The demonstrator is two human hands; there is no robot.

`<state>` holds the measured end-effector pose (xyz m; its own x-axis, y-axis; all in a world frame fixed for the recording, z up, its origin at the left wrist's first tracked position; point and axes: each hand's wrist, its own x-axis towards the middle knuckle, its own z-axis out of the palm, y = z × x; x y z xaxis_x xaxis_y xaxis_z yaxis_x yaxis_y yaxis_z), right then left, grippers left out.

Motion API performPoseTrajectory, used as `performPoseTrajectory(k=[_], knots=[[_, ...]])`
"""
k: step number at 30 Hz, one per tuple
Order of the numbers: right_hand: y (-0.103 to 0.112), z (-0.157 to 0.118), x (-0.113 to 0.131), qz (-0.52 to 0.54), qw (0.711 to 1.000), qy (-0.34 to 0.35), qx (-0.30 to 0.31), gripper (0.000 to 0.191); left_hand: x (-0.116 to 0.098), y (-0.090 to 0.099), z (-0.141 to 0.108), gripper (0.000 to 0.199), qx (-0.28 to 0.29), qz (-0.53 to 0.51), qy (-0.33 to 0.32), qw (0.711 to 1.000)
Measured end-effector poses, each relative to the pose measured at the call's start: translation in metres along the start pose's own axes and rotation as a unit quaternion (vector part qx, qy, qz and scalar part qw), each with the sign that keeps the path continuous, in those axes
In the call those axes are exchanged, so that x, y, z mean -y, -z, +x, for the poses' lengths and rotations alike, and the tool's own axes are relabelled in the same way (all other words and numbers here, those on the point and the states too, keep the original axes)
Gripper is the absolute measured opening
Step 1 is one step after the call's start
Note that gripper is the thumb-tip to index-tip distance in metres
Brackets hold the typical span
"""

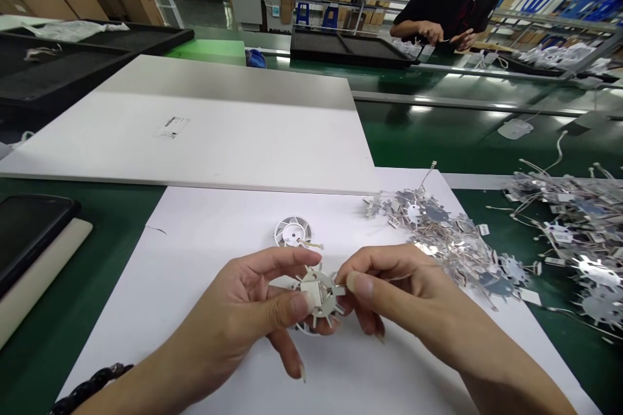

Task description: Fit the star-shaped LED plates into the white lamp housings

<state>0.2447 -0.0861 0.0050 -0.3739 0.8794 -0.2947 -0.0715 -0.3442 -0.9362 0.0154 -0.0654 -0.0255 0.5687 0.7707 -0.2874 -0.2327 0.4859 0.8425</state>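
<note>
My left hand (248, 308) pinches a small pale metal disc (329, 303) with short spokes around its edge, thumb in front and fingers behind. A white block or tag shows on the disc beside my left thumb. From the other side, my right hand (394, 292) has thumb and forefinger closed on a small tab or connector at the disc's right edge. Just beyond my hands, a white round spoked housing (293, 231) with a short wire lies on the white sheet (233, 227). Partly hidden beneath the held disc is another white ring (307, 329).
Wired, spoked metal discs lie heaped on the sheet's right (457, 246) and on the green table (584, 227). A large white board (253, 123) covers the left middle. A dark device (32, 233) rests at left. Across the bench, a person (452, 0) works near a black tray (350, 48).
</note>
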Motion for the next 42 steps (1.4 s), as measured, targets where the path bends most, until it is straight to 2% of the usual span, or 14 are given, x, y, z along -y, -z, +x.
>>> performPoseTrajectory(k=[3, 5, 6, 8, 10, 13, 16, 18, 22, 24, 26, 30, 34, 42], knots=[[0.000, 0.000, 0.002, -0.014, 1.000, -0.012, -0.006, 0.027, -0.001, 0.001, -0.004, 0.024, 0.011, 0.011, -0.017, 1.000], [0.000, 0.001, 0.003, -0.043, 0.999, -0.018, -0.026, 0.024, -0.002, 0.003, -0.007, 0.024, -0.012, 0.131, -0.067, 0.989], [0.000, 0.001, 0.002, -0.060, 0.997, -0.019, -0.034, 0.024, -0.003, 0.005, -0.008, 0.027, -0.021, 0.210, -0.101, 0.972], [0.000, 0.001, 0.001, -0.095, 0.994, -0.026, -0.043, 0.026, -0.003, 0.009, -0.011, 0.038, -0.019, 0.358, -0.177, 0.917], [0.001, 0.000, -0.001, -0.128, 0.990, -0.041, -0.048, 0.030, -0.002, 0.014, -0.011, 0.046, 0.004, 0.468, -0.246, 0.849], [0.001, -0.001, -0.005, -0.170, 0.983, -0.050, -0.047, 0.034, 0.001, 0.021, -0.011, 0.038, 0.031, 0.568, -0.309, 0.762], [0.002, -0.002, -0.007, -0.231, 0.971, -0.027, -0.062, 0.035, 0.001, 0.023, -0.011, 0.033, 0.035, 0.634, -0.327, 0.700], [0.002, -0.001, -0.008, -0.271, 0.960, -0.024, -0.070, 0.031, 0.001, 0.023, -0.011, 0.031, 0.030, 0.659, -0.319, 0.681], [0.003, 0.000, -0.010, -0.275, 0.957, -0.086, -0.042, 0.032, 0.003, 0.021, -0.012, 0.024, 0.024, 0.663, -0.285, 0.692], [0.003, 0.000, -0.011, -0.263, 0.959, -0.104, -0.031, 0.035, 0.005, 0.021, -0.012, 0.033, 0.026, 0.651, -0.281, 0.705], [0.004, 0.000, -0.013, -0.259, 0.959, -0.109, -0.027, 0.036, 0.008, 0.022, -0.011, 0.040, 0.030, 0.638, -0.276, 0.718], [0.005, 0.000, -0.017, -0.267, 0.955, -0.123, -0.031, 0.037, 0.013, 0.021, -0.007, 0.033, 0.028, 0.608, -0.275, 0.744], [0.005, 0.000, -0.017, -0.272, 0.952, -0.133, -0.037, 0.037, 0.016, 0.020, -0.005, 0.033, 0.028, 0.581, -0.257, 0.772], [0.004, -0.001, -0.015, -0.280, 0.949, -0.138, -0.034, 0.037, 0.015, 0.021, -0.005, 0.035, 0.025, 0.547, -0.229, 0.805]])
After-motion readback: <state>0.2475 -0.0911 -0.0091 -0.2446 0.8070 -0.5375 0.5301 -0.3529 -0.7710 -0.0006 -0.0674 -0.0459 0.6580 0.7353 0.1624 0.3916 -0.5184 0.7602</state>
